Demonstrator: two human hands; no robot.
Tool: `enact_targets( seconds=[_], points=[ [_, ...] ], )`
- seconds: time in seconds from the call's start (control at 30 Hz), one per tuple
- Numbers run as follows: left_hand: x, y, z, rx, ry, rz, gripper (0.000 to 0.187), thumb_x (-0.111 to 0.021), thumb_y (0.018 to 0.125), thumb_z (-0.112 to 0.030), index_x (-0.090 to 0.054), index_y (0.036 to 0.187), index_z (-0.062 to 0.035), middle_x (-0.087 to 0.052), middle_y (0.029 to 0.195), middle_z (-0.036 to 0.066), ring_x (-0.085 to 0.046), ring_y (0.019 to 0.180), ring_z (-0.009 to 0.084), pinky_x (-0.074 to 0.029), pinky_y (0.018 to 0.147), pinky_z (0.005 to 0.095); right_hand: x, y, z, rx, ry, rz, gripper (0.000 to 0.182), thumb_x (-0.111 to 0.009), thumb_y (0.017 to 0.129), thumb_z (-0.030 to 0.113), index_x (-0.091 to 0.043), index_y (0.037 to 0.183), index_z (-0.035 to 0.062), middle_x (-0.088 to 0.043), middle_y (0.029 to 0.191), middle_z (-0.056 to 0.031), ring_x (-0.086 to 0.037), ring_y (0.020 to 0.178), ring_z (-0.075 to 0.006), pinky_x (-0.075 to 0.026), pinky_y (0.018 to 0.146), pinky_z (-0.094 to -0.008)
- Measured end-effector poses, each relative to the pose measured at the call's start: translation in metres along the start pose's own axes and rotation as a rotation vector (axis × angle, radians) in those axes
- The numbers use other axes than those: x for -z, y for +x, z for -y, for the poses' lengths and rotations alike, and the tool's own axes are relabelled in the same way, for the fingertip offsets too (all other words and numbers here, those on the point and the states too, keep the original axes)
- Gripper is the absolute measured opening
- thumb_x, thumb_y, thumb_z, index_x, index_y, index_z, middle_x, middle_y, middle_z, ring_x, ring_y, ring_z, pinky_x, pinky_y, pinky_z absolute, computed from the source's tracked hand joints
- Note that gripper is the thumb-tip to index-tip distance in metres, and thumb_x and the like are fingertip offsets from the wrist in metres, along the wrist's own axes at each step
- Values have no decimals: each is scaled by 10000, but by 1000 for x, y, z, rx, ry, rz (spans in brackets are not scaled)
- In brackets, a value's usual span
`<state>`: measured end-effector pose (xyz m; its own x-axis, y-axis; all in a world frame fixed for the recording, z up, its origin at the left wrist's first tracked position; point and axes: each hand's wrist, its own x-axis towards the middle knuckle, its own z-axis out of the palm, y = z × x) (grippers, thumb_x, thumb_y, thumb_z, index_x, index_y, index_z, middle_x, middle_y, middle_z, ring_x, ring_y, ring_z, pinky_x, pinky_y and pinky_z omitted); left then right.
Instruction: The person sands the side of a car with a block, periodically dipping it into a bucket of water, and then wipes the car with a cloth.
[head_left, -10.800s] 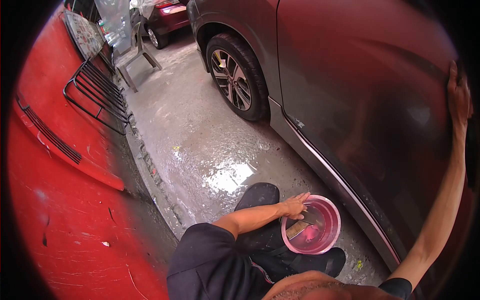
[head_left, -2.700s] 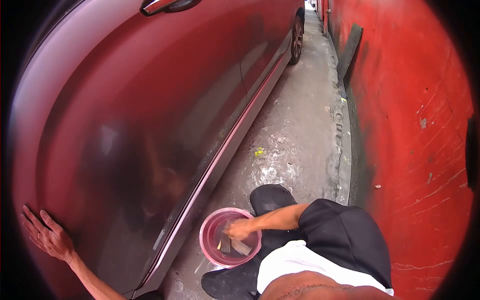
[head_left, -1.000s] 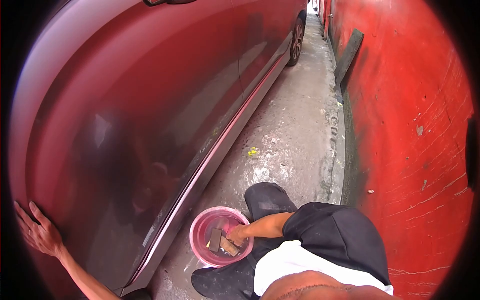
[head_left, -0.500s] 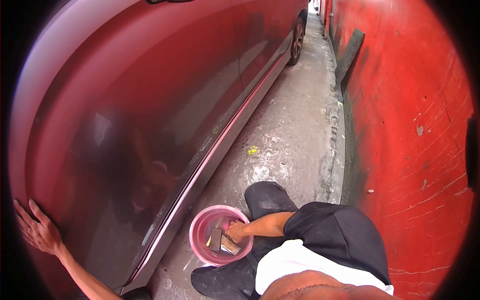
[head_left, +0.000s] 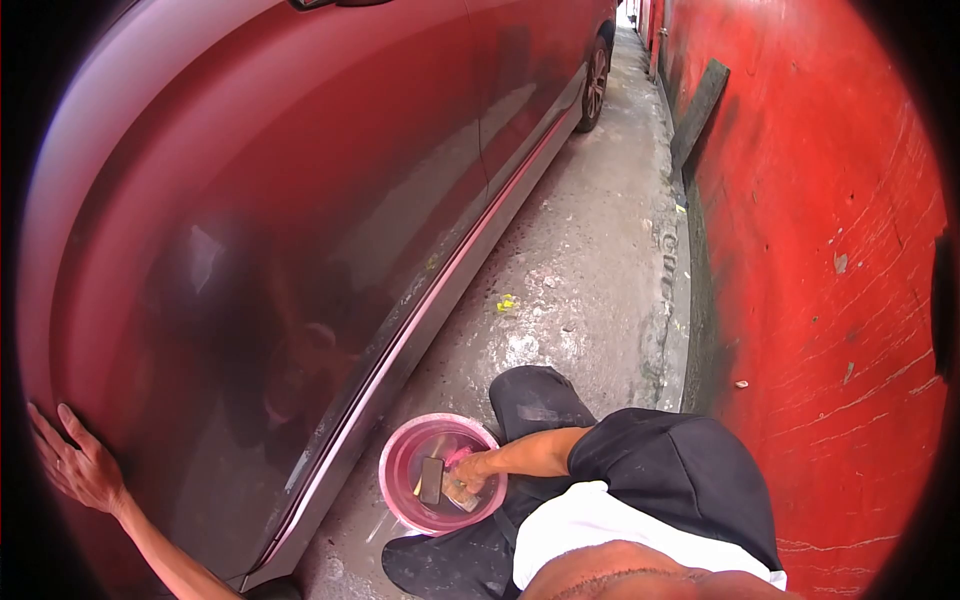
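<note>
My left hand (head_left: 85, 466) lies flat with fingers stretched on the dark red car door (head_left: 330, 240), at its lower left. Down between my knees stands a pink bucket (head_left: 392, 478), and my right hand (head_left: 471, 470) reaches into it from the right. Its fingers are closed over a tan, worn-looking block (head_left: 458, 495). Beside that block lies a dark grey rectangular block (head_left: 431, 480). Something bright pink (head_left: 457, 456) shows just behind my right fingers.
A red wall (head_left: 820, 250) runs close along the right side, with a dark plank (head_left: 698, 120) leaning on it. The concrete floor (head_left: 560, 260) between car and wall looks wet in patches and has a yellow mark (head_left: 506, 302). The car's wheel (head_left: 595, 85) is farther ahead.
My right hand has moved slightly down onto the tan block, and more of the bright pink thing shows. The left hand stays on the car door.
</note>
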<state>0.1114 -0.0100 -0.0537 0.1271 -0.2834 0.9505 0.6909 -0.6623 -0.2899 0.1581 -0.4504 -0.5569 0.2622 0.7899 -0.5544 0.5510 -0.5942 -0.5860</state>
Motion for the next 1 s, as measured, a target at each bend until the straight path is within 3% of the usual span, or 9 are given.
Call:
enact_targets(
  seconds=[0.1, 0.17, 0.3, 0.4, 0.47, 0.57, 0.7, 0.77, 1.0],
  points=[
    [-4, -2, 5, -5, 8, 10, 578, -334, 1017, -572, -448, 1477, -241, -521, 1443, 74, -487, 1324, 277, -361, 1102, 430, -12, 15, -11, 87, -70, -1, 633, -709, 771, 311, -570, 1329, 49, -629, 1276, -177, -590, 1204, -343, -462, 1014, -451],
    [-4, -1, 5, -13, 16, 9, 579, -333, 1017, -574, -448, 1476, -241, -525, 1438, 75, -491, 1320, 277, -366, 1100, 430, -11, 15, -9, -49, -81, -40, 594, -693, 774, 282, -581, 1306, 41, -636, 1252, -185, -600, 1184, -351, -463, 1009, -438],
    [0, -1, 1, -18, -1, -14, 576, -362, 1015, -555, -471, 1463, -210, -511, 1455, 83, -475, 1336, 282, -345, 1117, 423, -1, 8, -3, -87, -155, -77, 598, -685, 776, 270, -562, 1319, 50, -638, 1235, -182, -588, 1201, -330, -456, 1016, -429],
    [2, 0, 0, -6, -6, 0, 573, -388, 1014, -539, -494, 1450, -182, -498, 1470, 91, -462, 1348, 289, -326, 1127, 416, -12, 18, -14, 5, -272, -187, 624, -684, 788, 300, -529, 1342, 56, -573, 1326, -188, -484, 1313, -348, -411, 1059, -470],
    [0, 0, 1, -7, -3, -2, 573, -389, 1014, -539, -493, 1451, -183, -496, 1472, 90, -460, 1351, 288, -325, 1128, 417, -16, 17, -15, -8, -196, -239, 662, -671, 806, 336, -493, 1380, 59, -459, 1454, -186, -327, 1418, -388, -341, 1112, -518],
    [-3, 0, 3, -33, 6, -34, 577, -387, 1013, -540, -490, 1453, -181, -495, 1473, 89, -456, 1353, 288, -322, 1129, 419, -23, 17, -17, 15, -135, -212, 689, -652, 819, 354, -463, 1410, 54, -350, 1532, -190, -217, 1450, -445, -295, 1139, -544],
    [3, 2, -3, -22, -16, -49, 574, -385, 1012, -546, -478, 1463, -202, -487, 1480, 83, -442, 1364, 283, -317, 1132, 421, -31, 26, -24, 42, -166, -166, 673, -629, 831, 341, -461, 1424, 69, -409, 1491, -214, -301, 1430, -413, -279, 1156, -528],
    [6, 3, -8, -10, -23, -49, 573, -384, 1012, -548, -473, 1466, -211, -483, 1483, 80, -436, 1369, 281, -314, 1133, 423, -38, 53, -36, -17, -425, 127, 711, -621, 835, 378, -414, 1462, 112, -392, 1498, -209, -360, 1386, -447, -370, 1097, -542],
    [6, 2, -6, 3, -46, -54, 581, -370, 1009, -568, -461, 1475, -233, -469, 1497, 63, -419, 1385, 263, -296, 1143, 429, -34, 35, -30, -16, -356, 86, 608, -709, 769, 262, -546, 1333, 105, -632, 1233, -191, -558, 1227, -402, -456, 1010, -501]
  ],
)
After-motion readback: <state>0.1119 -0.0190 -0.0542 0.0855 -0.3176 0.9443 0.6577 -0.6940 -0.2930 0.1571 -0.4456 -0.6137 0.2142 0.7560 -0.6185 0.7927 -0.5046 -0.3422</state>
